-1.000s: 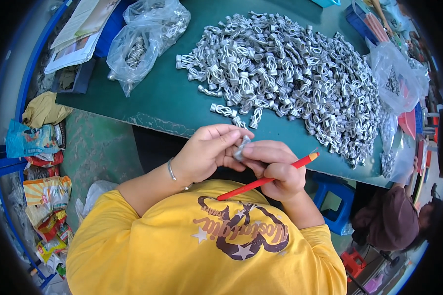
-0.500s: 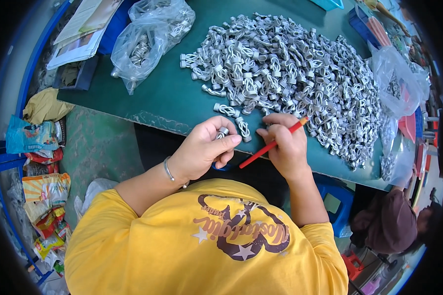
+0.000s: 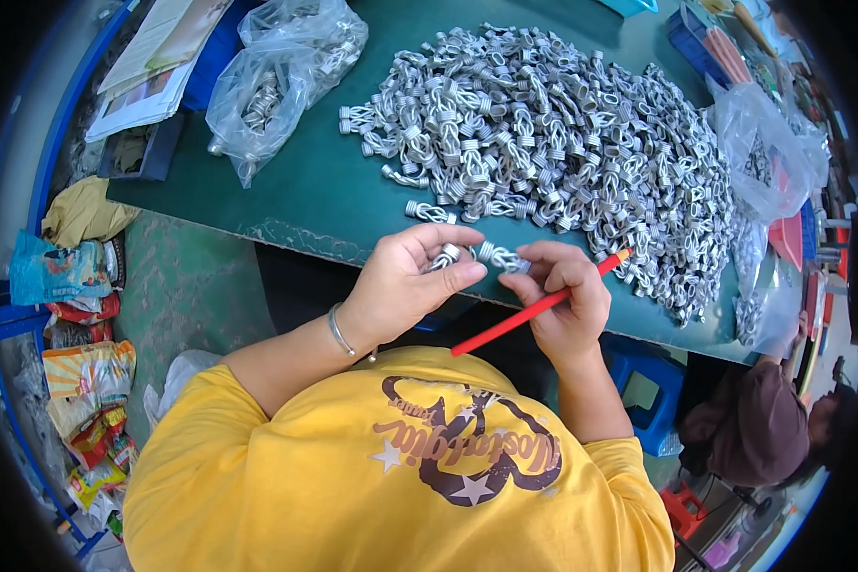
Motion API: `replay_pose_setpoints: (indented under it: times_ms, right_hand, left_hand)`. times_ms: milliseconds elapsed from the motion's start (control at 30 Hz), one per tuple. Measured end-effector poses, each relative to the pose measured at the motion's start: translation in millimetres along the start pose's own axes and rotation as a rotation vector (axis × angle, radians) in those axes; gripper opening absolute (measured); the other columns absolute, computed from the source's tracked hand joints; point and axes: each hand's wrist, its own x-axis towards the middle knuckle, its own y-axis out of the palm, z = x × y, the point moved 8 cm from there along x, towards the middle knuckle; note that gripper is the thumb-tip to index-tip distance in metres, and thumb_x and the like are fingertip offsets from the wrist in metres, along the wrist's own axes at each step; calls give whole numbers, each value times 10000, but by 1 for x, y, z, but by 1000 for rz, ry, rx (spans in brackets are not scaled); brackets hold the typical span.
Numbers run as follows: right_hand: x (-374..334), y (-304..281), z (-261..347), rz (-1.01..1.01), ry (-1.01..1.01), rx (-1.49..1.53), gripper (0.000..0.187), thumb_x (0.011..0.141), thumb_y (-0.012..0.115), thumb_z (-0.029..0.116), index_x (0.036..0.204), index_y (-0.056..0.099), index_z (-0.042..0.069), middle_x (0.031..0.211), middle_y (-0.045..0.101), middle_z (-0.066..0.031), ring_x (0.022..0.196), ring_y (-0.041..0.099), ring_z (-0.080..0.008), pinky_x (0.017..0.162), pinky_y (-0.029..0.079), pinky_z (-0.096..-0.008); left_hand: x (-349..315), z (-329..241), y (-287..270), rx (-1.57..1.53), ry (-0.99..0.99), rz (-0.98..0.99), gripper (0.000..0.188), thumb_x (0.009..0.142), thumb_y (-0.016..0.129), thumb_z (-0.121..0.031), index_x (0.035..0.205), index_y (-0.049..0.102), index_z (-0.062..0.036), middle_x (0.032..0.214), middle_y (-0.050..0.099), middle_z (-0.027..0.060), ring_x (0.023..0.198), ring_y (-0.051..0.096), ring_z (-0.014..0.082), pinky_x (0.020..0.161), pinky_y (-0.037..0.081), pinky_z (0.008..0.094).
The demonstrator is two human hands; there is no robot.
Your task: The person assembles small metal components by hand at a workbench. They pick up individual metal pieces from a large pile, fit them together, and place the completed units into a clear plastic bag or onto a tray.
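Observation:
My left hand (image 3: 402, 288), a bracelet at its wrist, is closed around a small silver metal fitting with a looped body and a ribbed collar (image 3: 443, 255). In my right hand (image 3: 574, 297), thumb and fingertips pinch a second looped metal fitting (image 3: 501, 256), just to the right of the left fingers. A slim red pencil-like stick (image 3: 507, 325) with an orange tip lies across the right hand, tucked between its fingers. Both hands are at the near edge of the green table (image 3: 305, 205). Beyond them spreads a large heap of similar silver fittings (image 3: 543, 133).
A clear plastic bag of metal parts (image 3: 267, 100) lies at the table's left, near papers (image 3: 157, 67) and a grey bin (image 3: 143, 153). Another clear bag (image 3: 758, 153) sits at the right. A person in dark clothing (image 3: 753, 424) is at the lower right, near a blue stool (image 3: 643, 386).
My right hand has picked up a loose fitting from the table edge and now holds it up near my left hand. The red stick has moved slightly with the right hand.

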Motion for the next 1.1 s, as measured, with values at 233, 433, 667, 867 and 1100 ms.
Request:
replay_pose_setpoints:
  times_ms: [233,433,667,867,1100]
  right_hand:
    - [-15,12,-30,-20,384,633,273,780,622,-94,796,381,32,978,591,-189,825,611,-171,734,509,-267]
    - [-9,2,-7,-143,102,407,388,706,655,-152,819,341,45,978,542,-199,882,624,-268,720,554,-311]
    - [1,12,30,-52,-155,284,391,679,713,-101,790,373,55,941,614,-192,846,637,-318,689,537,-340]
    - [3,15,16,-22,-38,60,338,695,718,-57,776,404,37,894,630,-184,743,615,-266,627,510,-312]
    - [3,35,-1,178,0,-215,349,646,753,10,752,423,49,817,605,-129,643,574,-278,549,457,-340]
  left_hand:
    - [-13,-34,7,488,544,51,230,812,637,7,1037,589,14,927,597,38,755,531,60,671,439,191]
    - [-8,-18,-2,85,345,-45,203,821,643,-30,1013,602,23,867,616,33,738,560,66,681,446,172]
    - [-3,9,-1,-233,-27,100,221,909,528,-113,1085,558,18,911,615,72,734,593,95,536,471,185]
    - [-6,-1,-8,-634,-88,104,291,960,416,-216,1158,485,-14,844,550,54,640,514,88,445,386,178]
    - [-5,-5,-34,-139,90,-76,199,845,620,-64,1022,538,-30,734,506,-22,505,416,19,425,320,154]
